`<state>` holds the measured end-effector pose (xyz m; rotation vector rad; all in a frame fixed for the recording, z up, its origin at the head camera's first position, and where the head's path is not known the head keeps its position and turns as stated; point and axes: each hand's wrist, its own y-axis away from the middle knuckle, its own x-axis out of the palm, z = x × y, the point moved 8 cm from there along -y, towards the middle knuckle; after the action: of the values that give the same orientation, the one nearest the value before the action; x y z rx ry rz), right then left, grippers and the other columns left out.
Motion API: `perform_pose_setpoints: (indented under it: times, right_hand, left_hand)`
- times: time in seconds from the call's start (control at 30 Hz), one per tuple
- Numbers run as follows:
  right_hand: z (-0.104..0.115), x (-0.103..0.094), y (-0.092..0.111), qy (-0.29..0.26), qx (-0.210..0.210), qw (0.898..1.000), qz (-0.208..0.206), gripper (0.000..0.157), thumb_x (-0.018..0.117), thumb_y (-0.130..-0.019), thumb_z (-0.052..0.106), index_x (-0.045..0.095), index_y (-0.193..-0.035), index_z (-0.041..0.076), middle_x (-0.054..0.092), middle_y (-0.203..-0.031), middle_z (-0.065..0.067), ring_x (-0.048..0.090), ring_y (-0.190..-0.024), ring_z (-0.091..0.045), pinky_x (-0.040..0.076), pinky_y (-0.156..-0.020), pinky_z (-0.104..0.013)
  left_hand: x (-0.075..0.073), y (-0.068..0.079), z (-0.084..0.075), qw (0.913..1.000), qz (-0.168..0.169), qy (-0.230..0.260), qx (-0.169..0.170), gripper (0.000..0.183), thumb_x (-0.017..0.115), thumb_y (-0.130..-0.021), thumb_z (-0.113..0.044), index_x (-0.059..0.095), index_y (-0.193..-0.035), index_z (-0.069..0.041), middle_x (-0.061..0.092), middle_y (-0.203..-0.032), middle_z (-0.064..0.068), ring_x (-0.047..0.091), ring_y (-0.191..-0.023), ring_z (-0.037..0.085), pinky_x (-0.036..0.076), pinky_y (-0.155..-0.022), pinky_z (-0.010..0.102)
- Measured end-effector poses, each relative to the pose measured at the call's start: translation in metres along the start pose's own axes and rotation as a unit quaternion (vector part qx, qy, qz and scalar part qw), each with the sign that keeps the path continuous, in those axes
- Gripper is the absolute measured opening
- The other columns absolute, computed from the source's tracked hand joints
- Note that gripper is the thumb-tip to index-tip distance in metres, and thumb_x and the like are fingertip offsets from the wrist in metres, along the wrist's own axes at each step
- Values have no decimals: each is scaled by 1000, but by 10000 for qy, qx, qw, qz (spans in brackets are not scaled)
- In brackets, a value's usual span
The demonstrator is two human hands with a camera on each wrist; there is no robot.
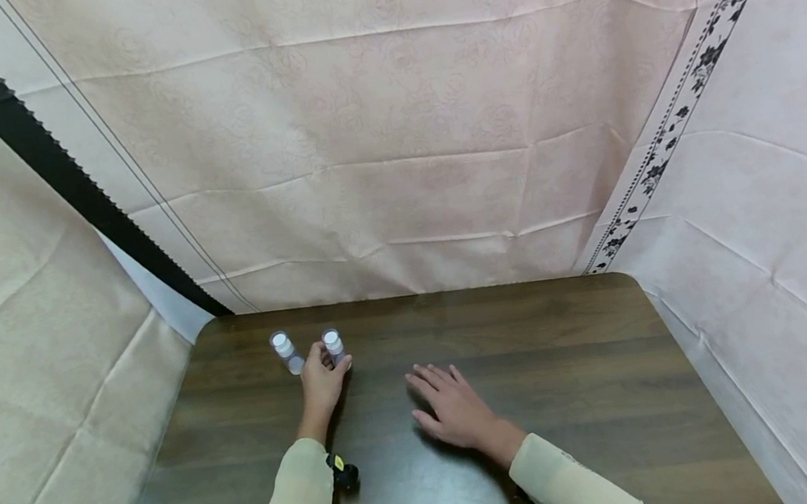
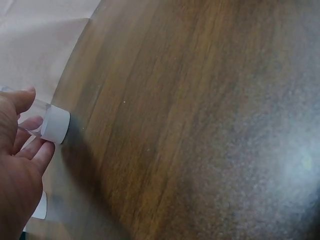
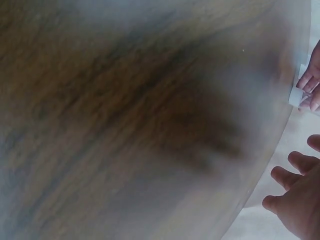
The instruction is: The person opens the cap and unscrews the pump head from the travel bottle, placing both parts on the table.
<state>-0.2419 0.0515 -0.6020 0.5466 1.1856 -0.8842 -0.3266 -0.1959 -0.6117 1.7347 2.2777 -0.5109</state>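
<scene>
Two small clear bottles with white caps are near the far left part of the brown wooden table [image 1: 561, 367]. My left hand [image 1: 322, 384] holds the right-hand bottle [image 1: 334, 345] between thumb and fingers. Its white cap [image 2: 56, 124] sticks out past the fingers in the left wrist view. The other bottle [image 1: 285, 350] stands just left of that hand; only part of its white cap [image 2: 40, 206] shows at the left wrist view's edge. My right hand [image 1: 455, 408], fingers spread and holding nothing, is over the middle of the table with a shadow under it.
A pale cloth [image 1: 372, 121] hangs behind the table's far edge. More cloth hangs at the left [image 1: 28, 332] and at the right [image 1: 782, 197]. A dark wrist device [image 1: 343, 474] sits at the left sleeve's cuff.
</scene>
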Motion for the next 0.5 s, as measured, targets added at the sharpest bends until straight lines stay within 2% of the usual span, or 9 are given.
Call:
perform_pose_setpoints:
  times: [0.23,0.5]
  right_hand:
    - [-11,-9,-1,-30,189,9998,-98,64,48,-107,50,34,-162,21,34,-168,-7,35,-153,-31,27,-121,-63]
    - [-27,-33,3,-26,279,9981,-546,63,52,-106,46,39,-160,17,38,-165,-9,41,-149,-35,32,-118,-64]
  left_hand:
    - [1,3,-6,9999,62,-11,132,41,79,-90,-4,59,-125,4,67,-124,29,67,-118,43,55,-99,52]
    - [1,7,-20,9990,-30,-1,456,39,81,-89,-6,63,-123,1,70,-120,25,69,-113,41,56,-97,53]
